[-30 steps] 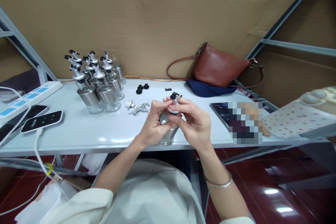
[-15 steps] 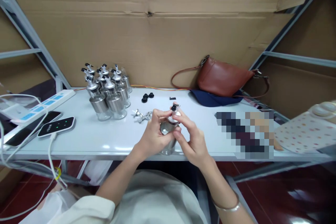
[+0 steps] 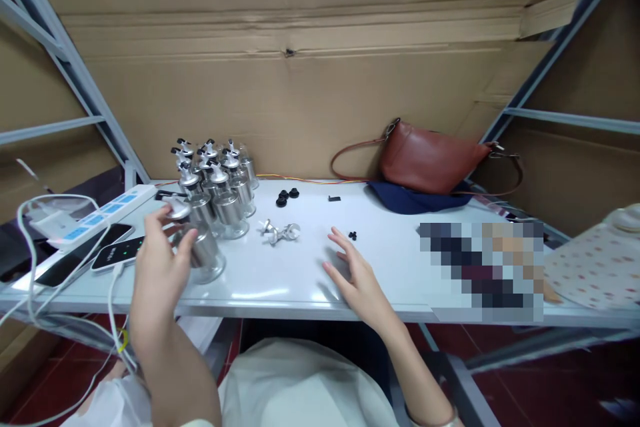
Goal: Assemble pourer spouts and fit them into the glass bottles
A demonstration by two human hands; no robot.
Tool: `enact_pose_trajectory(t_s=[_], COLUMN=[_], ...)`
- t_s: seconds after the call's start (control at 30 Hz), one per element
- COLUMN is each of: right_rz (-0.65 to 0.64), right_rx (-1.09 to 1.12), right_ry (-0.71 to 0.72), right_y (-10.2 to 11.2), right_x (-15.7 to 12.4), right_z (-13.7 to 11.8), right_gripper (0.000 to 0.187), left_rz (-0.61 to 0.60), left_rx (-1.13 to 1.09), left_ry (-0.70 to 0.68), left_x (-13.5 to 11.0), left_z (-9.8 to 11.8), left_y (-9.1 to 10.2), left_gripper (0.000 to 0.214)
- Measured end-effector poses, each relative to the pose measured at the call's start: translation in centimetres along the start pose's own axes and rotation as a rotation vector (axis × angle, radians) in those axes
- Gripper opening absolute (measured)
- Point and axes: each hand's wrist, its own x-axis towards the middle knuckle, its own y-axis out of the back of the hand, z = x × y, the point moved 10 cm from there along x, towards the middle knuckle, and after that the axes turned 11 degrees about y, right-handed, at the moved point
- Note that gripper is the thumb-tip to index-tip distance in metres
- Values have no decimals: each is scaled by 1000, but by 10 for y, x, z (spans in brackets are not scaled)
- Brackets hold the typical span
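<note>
At the left, my left hand (image 3: 163, 267) is wrapped round the neck of a glass oil bottle (image 3: 207, 257) with a steel sleeve and a silver pourer top. That bottle stands beside a group of similar bottles (image 3: 231, 210) with black-tipped pourers; part of its neck is hidden by my fingers. Over the front middle of the table, my right hand (image 3: 363, 283) is empty with its fingers apart. Loose silver pourer tops (image 3: 280, 232) lie between the two hands. A few tiny black pieces (image 3: 353, 235) are just beyond my right fingertips.
Black stoppers (image 3: 283, 199) and a small black part (image 3: 334, 199) lie farther back. A white power strip (image 3: 107, 213), phone and cables occupy the left end. A brown bag (image 3: 433, 157) rests on a navy cap (image 3: 420, 200) at the back right; a blurred patch is nearer.
The bottle has gone from between both hands at the centre to the left, carried by my left hand. My right hand has let go and opened, uncovering the tiny black pieces.
</note>
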Motion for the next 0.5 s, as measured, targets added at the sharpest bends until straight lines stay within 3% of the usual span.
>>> enact_pose_trajectory(t_s=[0.13,0.23,0.37,0.5], right_rz=[-52,-76,-72,-69], right_rx=[-110,-194,-256,-284], right_ry=[-3,5,58,92], right_y=[-4,-5,-5,-5], right_x=[1,2,3,3], right_z=[-4,-9,-17,-20], right_gripper=[37,31,27,27], left_rz=[137,182,104,16], left_rx=[197,200,119,103], left_ry=[39,54,165,186], left_x=[25,39,44,40], left_z=[-19,-25,-31,-32], left_y=[19,21,5,-14], left_gripper=[58,61,75,94])
